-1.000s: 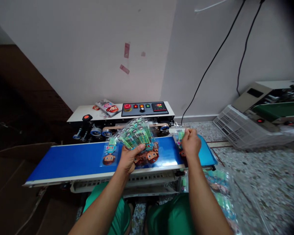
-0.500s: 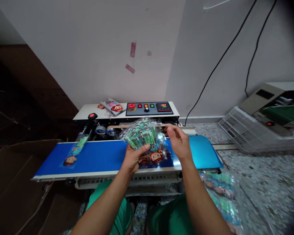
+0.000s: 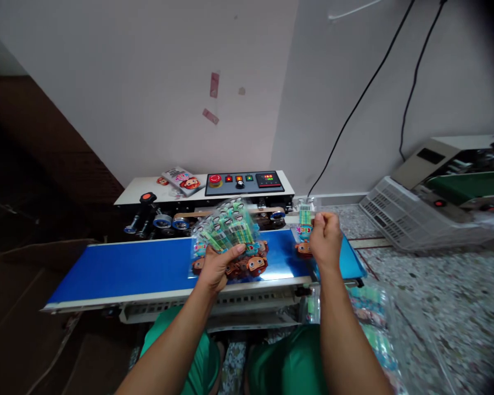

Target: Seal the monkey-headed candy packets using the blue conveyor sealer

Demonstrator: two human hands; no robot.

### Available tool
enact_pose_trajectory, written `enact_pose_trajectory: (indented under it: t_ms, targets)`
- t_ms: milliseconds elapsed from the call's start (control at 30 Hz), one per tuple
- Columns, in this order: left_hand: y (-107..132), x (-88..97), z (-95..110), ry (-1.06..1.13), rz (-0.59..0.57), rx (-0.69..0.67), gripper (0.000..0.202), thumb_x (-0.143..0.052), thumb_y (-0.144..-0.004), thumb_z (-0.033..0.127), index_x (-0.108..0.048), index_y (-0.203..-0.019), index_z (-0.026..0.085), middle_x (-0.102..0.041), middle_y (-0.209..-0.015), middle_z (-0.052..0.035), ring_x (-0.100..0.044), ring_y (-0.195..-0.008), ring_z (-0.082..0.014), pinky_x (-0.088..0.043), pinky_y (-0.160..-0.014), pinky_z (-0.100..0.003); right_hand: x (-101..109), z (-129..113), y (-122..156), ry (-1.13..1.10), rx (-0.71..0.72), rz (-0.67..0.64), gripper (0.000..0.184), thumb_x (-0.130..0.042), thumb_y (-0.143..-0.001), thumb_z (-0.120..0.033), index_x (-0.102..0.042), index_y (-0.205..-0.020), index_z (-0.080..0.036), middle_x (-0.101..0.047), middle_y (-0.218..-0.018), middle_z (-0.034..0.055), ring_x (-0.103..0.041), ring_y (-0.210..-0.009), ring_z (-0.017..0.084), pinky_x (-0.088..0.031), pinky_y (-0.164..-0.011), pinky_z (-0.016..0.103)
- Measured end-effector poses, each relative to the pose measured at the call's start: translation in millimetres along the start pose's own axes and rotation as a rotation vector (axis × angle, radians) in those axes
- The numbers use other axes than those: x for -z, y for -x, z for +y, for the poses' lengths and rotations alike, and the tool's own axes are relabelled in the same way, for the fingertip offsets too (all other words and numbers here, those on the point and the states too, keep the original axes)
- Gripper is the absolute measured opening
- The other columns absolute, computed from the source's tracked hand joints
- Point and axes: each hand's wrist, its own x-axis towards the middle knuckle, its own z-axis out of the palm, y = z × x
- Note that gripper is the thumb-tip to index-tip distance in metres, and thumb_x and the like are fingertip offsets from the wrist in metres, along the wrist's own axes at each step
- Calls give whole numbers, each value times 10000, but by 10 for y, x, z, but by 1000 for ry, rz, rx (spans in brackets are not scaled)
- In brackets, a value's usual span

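Note:
In my left hand [image 3: 220, 266] is a fanned bunch of clear plastic packets [image 3: 230, 227], each with a green striped item and a cartoon face, held over the middle of the blue conveyor belt [image 3: 123, 269]. My thumb presses across the front of the bunch. Fingers closed, my right hand [image 3: 327, 238] grips the edge of a single packet [image 3: 304, 226] at the belt's right end. That packet stands face up, its cartoon head toward me. Partly behind the bunch, another packet [image 3: 197, 266] shows at its left; whether it lies on the belt I cannot tell.
Behind the belt runs the sealing machine's control panel [image 3: 244, 183], with a red button and lit display. A grey printed pack [image 3: 182, 181] lies on its top. Filled bags [image 3: 370, 307] lie on the floor at right, near a white crate [image 3: 399, 219]. A cardboard box [image 3: 16, 307] stands left.
My right hand has moved right from beside the bunch and now holds one packet out. The packet at the belt's left end is gone from sight. The view has shifted slightly.

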Motion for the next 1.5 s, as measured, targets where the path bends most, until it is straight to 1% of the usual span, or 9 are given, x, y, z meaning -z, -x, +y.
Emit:
enact_pose_trajectory:
  t_ms: [167, 367, 500, 567, 700, 900, 1067, 1300, 1500]
  targets:
    - [1, 8, 18, -14, -10, -37, 584, -811, -563, 179, -602, -1108, 178, -726, -942, -54, -674, -902, -237, -505, -886, -414, -41, 389, -80, 321, -23, -227, 271, -348, -889, -322, -551, -946, -152, -601, -728, 74, -522, -649, 199, -307, -605, 287]
    - [28, -22, 30, -10, -15, 14, 622, -834, -513, 188, -614, -1095, 172, -729, -932, -64, -683, -861, -256, -524, -848, -421, -263, 233, -6, 426, -1, -368, 303, -361, -900, -320, -581, -1000, -139, -630, -762, 96, -555, -707, 200, -328, -631, 283]
    - [57, -86, 40, -12, -6, 8, 609, -837, -493, 192, -626, -1064, 175, -732, -914, -56, -686, -834, -249, -533, -825, -414, -280, -160, 125, 29, 108, -377, 386, -423, -873, -448, -623, -1032, -159, -650, -982, 114, -564, -925, 225, -405, -777, 319]
    - [71, -125, 46, -10, -6, 7, 597, -835, -490, 189, -629, -1050, 176, -730, -923, -53, -682, -850, -245, -522, -848, -408, -248, -395, 223, -334, 76, -503, 422, -410, -873, -498, -628, -1077, -199, -652, -1045, 78, -571, -963, 207, -432, -807, 320]
    - [99, -175, 44, 10, -32, 11, 617, -834, -480, 181, -620, -1058, 171, -725, -947, -59, -677, -869, -253, -505, -875, -427, -241, -710, 404, -730, -69, -690, 344, -508, -828, -488, -685, -942, -216, -678, -845, 8, -601, -821, 171, -466, -715, 277]
    - [120, -184, 27, 37, -54, 29, 645, -841, -477, 196, -615, -1081, 169, -726, -945, -71, -680, -865, -270, -505, -874, -445, -279, -780, 487, -831, -153, -544, 220, -634, -755, -397, -636, -781, -179, -629, -741, -15, -552, -689, 117, -445, -640, 225]
    - [100, -142, -5, 18, -109, 90, 593, -821, -533, 180, -622, -1090, 156, -730, -917, -83, -674, -898, -284, -503, -879, -458, -266, -764, 501, -879, -128, -415, 165, -659, -747, -342, -618, -784, -187, -599, -736, -28, -527, -687, 99, -424, -650, 215]
    - [68, -126, -29, 24, -47, -8, 592, -817, -540, 174, -617, -1098, 158, -727, -946, -70, -675, -893, -262, -500, -891, -450, -314, -569, 465, -895, -143, -156, 220, -600, -796, -384, -644, -914, -202, -634, -861, 3, -557, -828, 136, -434, -781, 288]
    - [63, -117, -46, 28, -72, 25, 568, -812, -548, 144, -624, -1083, 174, -729, -935, -47, -680, -868, -233, -519, -867, -418, -325, -571, 430, -917, -138, -104, 225, -640, -762, -381, -640, -875, -187, -628, -814, -1, -559, -768, 126, -442, -753, 280]
